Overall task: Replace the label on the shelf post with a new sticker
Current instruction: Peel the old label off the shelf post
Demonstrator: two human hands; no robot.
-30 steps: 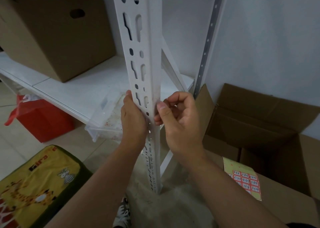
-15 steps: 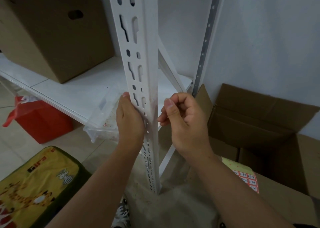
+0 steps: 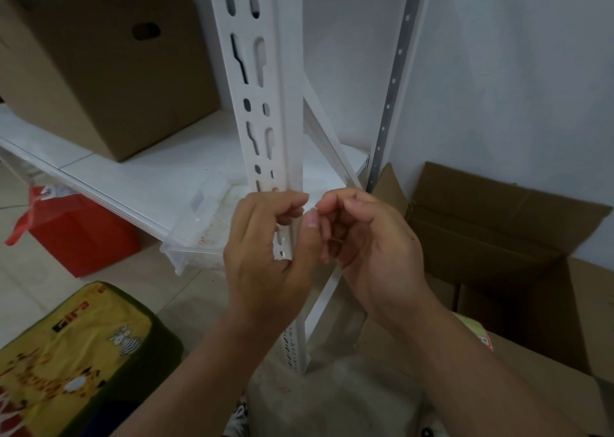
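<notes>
Lower left, yellow cartoon-print cushion (image 3: 66, 363); upper left, matte brown cardboard box (image 3: 99, 67) on white shelf board (image 3: 139, 174); centre, slotted white metal shelf post (image 3: 262, 104), left hand (image 3: 265, 257) curled before it, right hand (image 3: 368, 237) curled beside, contents of either indiscernible; right, open corrugated carton (image 3: 498, 234).

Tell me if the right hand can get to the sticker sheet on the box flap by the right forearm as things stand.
Probably yes. The sticker sheet lies on the open cardboard box just beside the right forearm, with nothing over it but that arm. The right hand seems to be pinching something small, so it may have to drop that first.
</notes>
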